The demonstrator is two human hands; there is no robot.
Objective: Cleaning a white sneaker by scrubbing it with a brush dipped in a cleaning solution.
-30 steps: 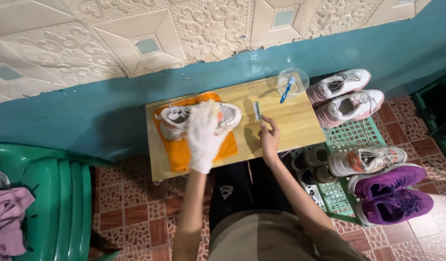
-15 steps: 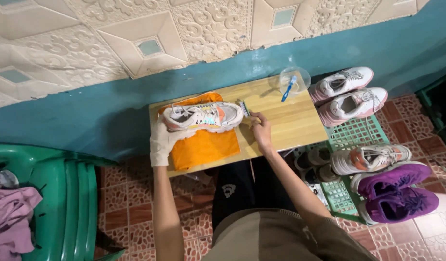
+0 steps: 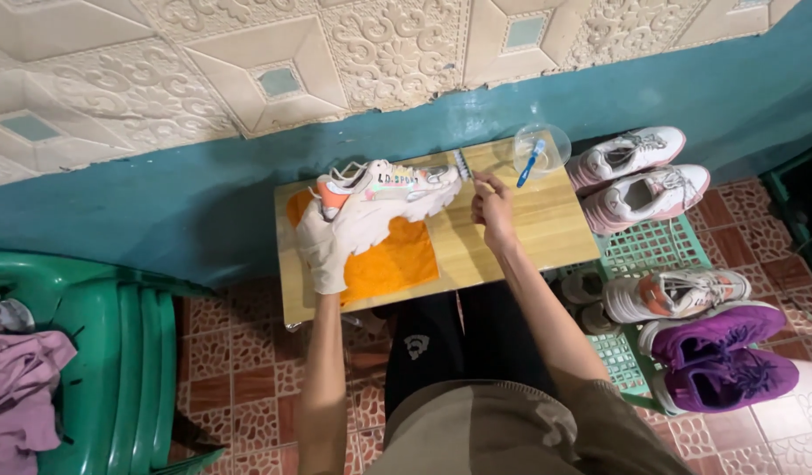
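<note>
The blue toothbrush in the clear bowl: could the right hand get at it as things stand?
Probably yes. The right hand is beside the clear bowl, and nothing lies on the table between them. The blue toothbrush sticks out over the rim. But the hand already holds a small brush.

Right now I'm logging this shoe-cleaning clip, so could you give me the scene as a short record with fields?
Left hand: gloved left hand holds a white sneaker on its side, above the table
Right hand: bare right hand holds a small brush at the sneaker's toe
Surface: low wooden table with an orange cloth
Also on table: clear bowl with a blue toothbrush
Right of table: green rack with more sneakers, two of them purple
Left: green plastic chair
</note>
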